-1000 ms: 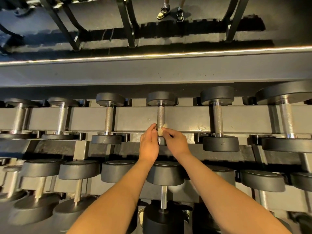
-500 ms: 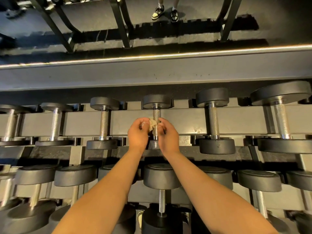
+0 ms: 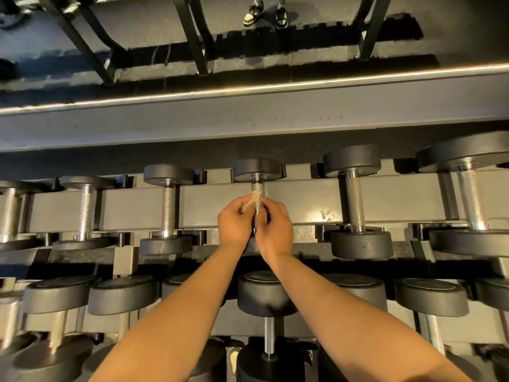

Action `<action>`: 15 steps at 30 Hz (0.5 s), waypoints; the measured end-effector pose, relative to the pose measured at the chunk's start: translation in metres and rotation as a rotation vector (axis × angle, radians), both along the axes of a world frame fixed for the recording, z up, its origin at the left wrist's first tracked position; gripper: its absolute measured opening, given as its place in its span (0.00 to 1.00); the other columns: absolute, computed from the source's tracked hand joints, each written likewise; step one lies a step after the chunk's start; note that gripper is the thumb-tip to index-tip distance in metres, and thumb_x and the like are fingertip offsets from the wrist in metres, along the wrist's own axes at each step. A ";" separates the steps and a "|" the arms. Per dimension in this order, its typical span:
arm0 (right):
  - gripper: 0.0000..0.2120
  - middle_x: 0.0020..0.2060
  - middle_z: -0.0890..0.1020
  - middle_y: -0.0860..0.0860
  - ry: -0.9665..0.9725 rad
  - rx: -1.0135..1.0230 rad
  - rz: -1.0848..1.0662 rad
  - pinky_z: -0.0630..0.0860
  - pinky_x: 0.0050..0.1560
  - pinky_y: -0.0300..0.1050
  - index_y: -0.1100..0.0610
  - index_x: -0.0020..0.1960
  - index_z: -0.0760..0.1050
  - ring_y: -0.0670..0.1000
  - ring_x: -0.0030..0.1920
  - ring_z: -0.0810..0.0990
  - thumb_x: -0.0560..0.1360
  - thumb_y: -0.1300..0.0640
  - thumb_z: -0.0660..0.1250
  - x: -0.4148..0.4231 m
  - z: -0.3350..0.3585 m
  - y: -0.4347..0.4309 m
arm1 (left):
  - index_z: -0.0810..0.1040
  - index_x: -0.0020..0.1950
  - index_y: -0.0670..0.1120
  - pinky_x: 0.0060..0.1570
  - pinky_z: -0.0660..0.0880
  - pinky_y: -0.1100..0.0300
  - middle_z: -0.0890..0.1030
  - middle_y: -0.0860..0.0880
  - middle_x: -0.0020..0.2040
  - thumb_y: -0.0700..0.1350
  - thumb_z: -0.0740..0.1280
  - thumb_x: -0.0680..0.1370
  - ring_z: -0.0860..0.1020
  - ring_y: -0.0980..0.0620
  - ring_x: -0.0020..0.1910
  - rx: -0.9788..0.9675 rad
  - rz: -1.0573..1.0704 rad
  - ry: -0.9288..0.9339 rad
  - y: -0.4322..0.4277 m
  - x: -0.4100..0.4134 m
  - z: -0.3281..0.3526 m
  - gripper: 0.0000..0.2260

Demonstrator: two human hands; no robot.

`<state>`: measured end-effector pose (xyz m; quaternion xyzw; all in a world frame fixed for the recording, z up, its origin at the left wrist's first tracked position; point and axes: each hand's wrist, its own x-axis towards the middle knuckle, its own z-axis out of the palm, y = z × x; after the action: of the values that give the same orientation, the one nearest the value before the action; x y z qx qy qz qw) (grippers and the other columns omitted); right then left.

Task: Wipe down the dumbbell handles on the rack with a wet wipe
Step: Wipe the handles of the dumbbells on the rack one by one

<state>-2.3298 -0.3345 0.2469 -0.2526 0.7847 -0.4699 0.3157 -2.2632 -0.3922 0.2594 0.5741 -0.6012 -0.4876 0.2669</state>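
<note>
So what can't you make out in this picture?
Head view:
The wet wipe: mostly hidden inside the left hand.
The dumbbell handle: lower part behind the left hand and right hand.
The shoes: their wearer is cut off by the top edge.

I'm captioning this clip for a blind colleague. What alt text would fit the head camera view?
A left hand pinches a crumpled wet wipe against the metal handle of a dumbbell on the upper row of a rack, while the right hand grips the handle beside it. More dumbbells sit beside and below it.
</note>
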 end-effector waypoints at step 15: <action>0.15 0.60 0.80 0.42 -0.096 -0.027 -0.081 0.76 0.65 0.47 0.43 0.68 0.75 0.43 0.60 0.78 0.83 0.50 0.60 0.002 -0.014 0.000 | 0.83 0.61 0.50 0.53 0.76 0.72 0.85 0.55 0.54 0.40 0.67 0.82 0.81 0.64 0.53 -0.013 -0.098 0.029 0.001 0.006 0.002 0.11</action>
<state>-2.3282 -0.3347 0.2331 -0.2022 0.7717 -0.5044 0.3303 -2.2571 -0.3915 0.2617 0.5348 -0.6280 -0.5045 0.2552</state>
